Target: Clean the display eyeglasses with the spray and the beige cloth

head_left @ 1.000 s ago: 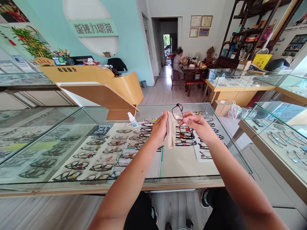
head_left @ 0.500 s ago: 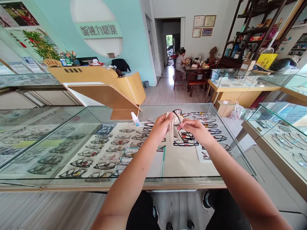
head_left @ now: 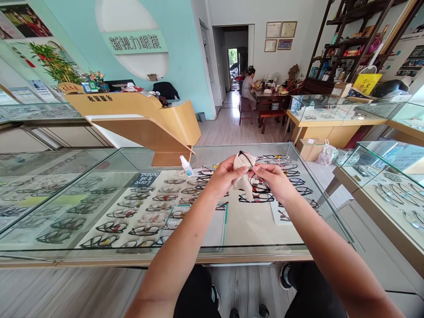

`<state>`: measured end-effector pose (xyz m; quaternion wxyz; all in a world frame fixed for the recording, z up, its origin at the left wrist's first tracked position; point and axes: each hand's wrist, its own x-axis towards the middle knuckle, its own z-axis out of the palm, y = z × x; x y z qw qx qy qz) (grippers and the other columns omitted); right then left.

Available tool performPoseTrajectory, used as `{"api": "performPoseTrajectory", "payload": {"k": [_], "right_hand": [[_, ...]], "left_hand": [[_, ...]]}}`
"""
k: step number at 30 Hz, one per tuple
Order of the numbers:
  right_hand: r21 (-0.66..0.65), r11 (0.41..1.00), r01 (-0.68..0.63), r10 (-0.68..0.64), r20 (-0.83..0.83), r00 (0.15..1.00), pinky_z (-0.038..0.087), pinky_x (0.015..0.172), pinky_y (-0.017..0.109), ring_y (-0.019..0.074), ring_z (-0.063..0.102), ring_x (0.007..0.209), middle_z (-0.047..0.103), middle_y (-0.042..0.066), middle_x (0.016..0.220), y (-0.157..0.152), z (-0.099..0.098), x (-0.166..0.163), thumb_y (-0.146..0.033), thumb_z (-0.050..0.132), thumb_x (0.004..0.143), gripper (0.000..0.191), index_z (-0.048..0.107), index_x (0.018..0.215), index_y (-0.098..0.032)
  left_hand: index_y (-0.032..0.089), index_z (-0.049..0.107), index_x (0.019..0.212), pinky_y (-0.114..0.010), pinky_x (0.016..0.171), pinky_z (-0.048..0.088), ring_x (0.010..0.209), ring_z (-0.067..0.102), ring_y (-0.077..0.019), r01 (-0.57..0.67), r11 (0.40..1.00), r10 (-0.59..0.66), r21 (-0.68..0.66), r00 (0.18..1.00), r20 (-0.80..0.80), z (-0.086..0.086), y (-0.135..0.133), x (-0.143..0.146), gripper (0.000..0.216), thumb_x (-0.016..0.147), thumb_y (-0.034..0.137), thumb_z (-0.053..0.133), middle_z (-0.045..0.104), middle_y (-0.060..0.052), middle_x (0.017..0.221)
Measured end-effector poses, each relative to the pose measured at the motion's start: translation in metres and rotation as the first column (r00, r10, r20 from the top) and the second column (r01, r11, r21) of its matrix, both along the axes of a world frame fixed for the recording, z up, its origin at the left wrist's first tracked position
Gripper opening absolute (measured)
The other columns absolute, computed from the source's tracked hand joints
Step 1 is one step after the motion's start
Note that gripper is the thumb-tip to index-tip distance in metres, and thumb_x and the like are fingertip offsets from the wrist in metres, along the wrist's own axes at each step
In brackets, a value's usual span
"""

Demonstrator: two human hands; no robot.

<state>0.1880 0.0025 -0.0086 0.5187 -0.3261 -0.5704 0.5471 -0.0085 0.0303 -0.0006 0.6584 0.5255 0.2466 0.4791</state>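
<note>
Currently, left hand (head_left: pixel 225 177): fingers and thumb pinch beige cloth (head_left: pixel 244 184) against black-framed glasses (head_left: pixel 244 154).
Right hand (head_left: pixel 273 177): fingertips pinch the glasses.
Glasses: they sit between both hands, above the display case (head_left: pixel 258 234).
White bottle (head_left: pixel 186 166): it stands leftward.

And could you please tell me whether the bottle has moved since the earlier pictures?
No; judged against the desk behind it, the bottle sits in the same spot on the glass case.
</note>
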Motion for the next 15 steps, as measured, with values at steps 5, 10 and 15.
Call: {"api": "performPoseTrajectory", "payload": {"k": [5,10,15], "right_hand": [[-0.008,1.0,0.002,-0.002,-0.017,1.0,0.044,0.088,0.035,0.0209,0.058,0.089,0.069,0.004,0.091,0.0001,-0.0001,-0.0004,-0.061,0.085,0.087,0.038,0.084,0.078,-0.024],[-0.033,0.998,-0.058,0.057,-0.031,0.998,0.043,0.089,0.034,0.0204,0.059,0.092,0.07,0.004,0.092,-0.0009,-0.0018,-0.0018,-0.058,0.083,0.09,0.036,0.086,0.082,-0.023],[-0.079,0.991,-0.112,0.108,-0.045,0.993,0.045,0.091,0.035,0.0224,0.062,0.096,0.075,0.005,0.093,-0.001,-0.0063,-0.0028,-0.06,0.083,0.09,0.039,0.085,0.085,-0.022]], "left_hand": [[0.015,0.081,0.106,-0.027,0.07,0.049,0.075,0.065,-0.0161,-0.074,0.996,0.077,0.039,0.994,-0.076,-0.0025,-0.0019,0.0033,0.049,0.073,0.045,0.099,0.074,-0.004,0.083],[0.015,0.079,0.109,-0.027,0.071,0.05,0.073,0.064,-0.0146,-0.129,0.982,0.145,0.138,0.983,-0.113,-0.0058,-0.0003,0.0033,0.05,0.075,0.047,0.098,0.076,-0.003,0.083],[0.016,0.074,0.093,-0.027,0.064,0.05,0.064,0.062,-0.0134,-0.168,0.974,0.179,0.151,0.982,-0.066,-0.0058,-0.0046,0.0083,0.045,0.075,0.051,0.097,0.072,-0.002,0.075]]}}
